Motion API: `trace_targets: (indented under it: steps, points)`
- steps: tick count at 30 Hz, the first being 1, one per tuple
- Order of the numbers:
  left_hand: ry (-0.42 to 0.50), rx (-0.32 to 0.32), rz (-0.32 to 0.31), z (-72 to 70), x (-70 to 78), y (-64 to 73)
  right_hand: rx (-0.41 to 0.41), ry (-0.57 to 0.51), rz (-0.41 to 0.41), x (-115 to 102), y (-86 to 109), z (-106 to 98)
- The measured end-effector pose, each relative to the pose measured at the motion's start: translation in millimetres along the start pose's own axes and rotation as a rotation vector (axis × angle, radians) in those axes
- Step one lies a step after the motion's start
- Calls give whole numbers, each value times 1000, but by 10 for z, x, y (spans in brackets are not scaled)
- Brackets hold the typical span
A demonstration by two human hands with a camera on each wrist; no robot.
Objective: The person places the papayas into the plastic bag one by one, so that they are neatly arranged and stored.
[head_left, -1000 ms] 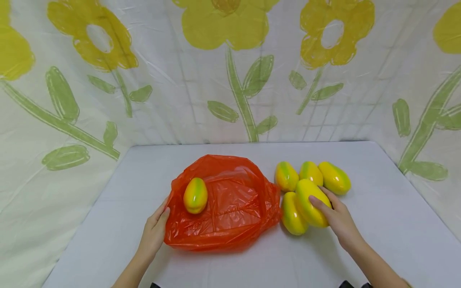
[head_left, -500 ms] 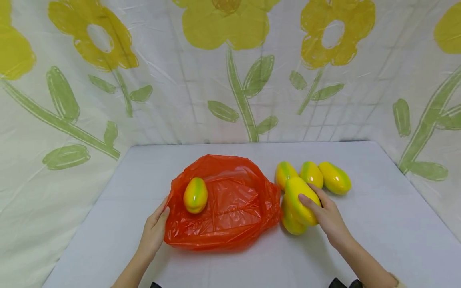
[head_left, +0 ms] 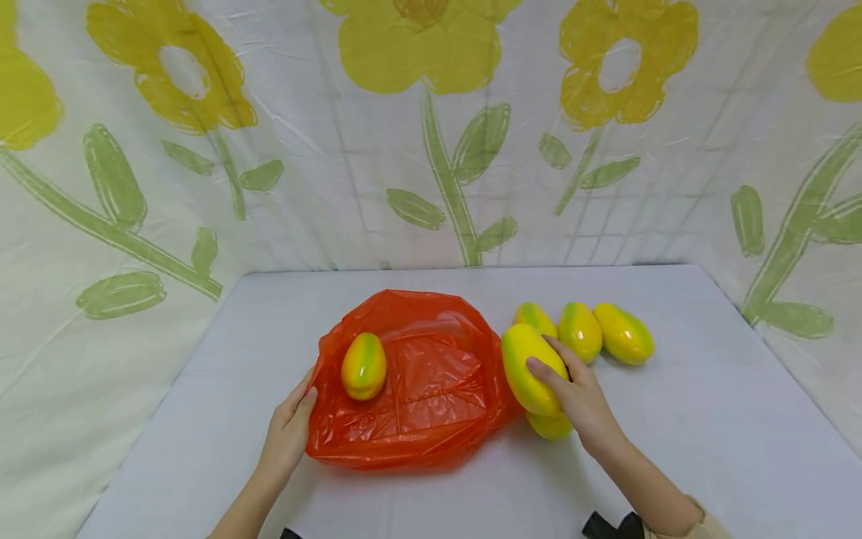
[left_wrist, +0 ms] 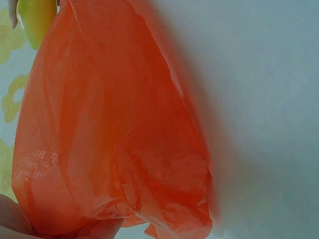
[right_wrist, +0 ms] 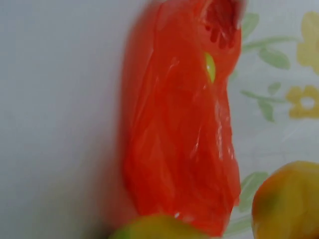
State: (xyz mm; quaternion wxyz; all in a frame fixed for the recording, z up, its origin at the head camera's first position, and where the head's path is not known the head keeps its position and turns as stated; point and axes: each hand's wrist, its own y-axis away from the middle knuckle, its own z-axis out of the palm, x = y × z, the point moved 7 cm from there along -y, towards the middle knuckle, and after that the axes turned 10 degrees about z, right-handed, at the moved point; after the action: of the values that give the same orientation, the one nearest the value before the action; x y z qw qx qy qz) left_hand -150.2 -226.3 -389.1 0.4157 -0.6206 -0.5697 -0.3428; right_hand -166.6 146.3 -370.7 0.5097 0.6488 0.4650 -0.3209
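Note:
A red plastic bag (head_left: pixel 438 389) lies with its mouth spread wide on the table, and one yellow-green papaya (head_left: pixel 364 367) sits inside it toward the left. My left hand (head_left: pixel 291 428) grips the bag's left rim, thumb on the inner side. In my right hand (head_left: pixel 575 393) is another papaya (head_left: pixel 532 367), held between thumb and fingers at the bag's right rim. It overlaps a papaya (head_left: pixel 551 427) on the table below it. In the right wrist view, the held papaya (right_wrist: pixel 289 204) shows at the lower right beside the bag (right_wrist: pixel 179 134).
Behind the right hand, three papayas lie in a row: a partly covered left one (head_left: pixel 536 317), a middle one (head_left: pixel 580 332) and a right one (head_left: pixel 624 334). The white table (head_left: pixel 700 419) meets a flower-printed curtain (head_left: pixel 303 187) at its back edge.
My right hand has carried its papaya leftward, from over the pile to the bag's right rim. The left hand and the bag have stayed in place.

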Motion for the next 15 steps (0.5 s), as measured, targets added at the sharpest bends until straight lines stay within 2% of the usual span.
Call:
trace_targets:
  steps: [9, 15]
  points:
    - [7, 1, -16, 1, -20, 7, -32, -26, -37, -161, 33, 307]
    - [0, -8, -20, 2, -49, -11, -84, -48, -37, -249, 10, 499]
